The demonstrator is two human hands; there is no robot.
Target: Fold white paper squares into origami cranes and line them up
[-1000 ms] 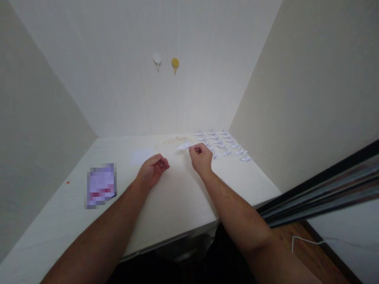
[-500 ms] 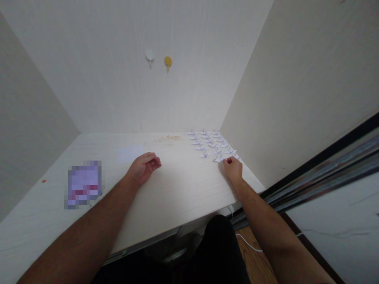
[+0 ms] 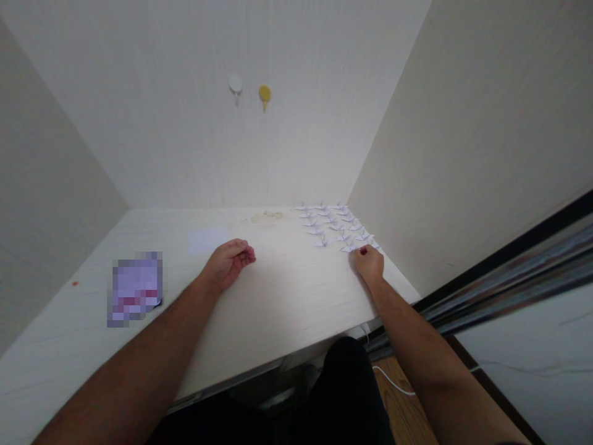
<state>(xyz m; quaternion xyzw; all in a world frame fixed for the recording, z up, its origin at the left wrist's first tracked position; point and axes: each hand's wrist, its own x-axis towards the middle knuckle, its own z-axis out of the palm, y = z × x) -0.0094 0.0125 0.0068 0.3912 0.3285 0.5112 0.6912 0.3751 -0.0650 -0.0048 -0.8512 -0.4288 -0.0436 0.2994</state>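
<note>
In the head view, the right hand [image 3: 370, 264] rests low over the tabletop [image 3: 278, 303], its grip together, thumb and finger clamped, as far as can be judged, on the near end of a paper crane [image 3: 348, 249]. That crane lies just left of the right grip, its long axis running roughly sideways, away from the fingertips toward the left. The other paper cranes [image 3: 343, 237] stand in rows beyond the grip, the closest ones just behind the crane at the fingers. The left hand [image 3: 227, 264] is well off to the left, half-curled with nothing seen in it; a white sheet [image 3: 201, 241] lies beyond it. The right hand is clearly the nearer to the crane.
</note>
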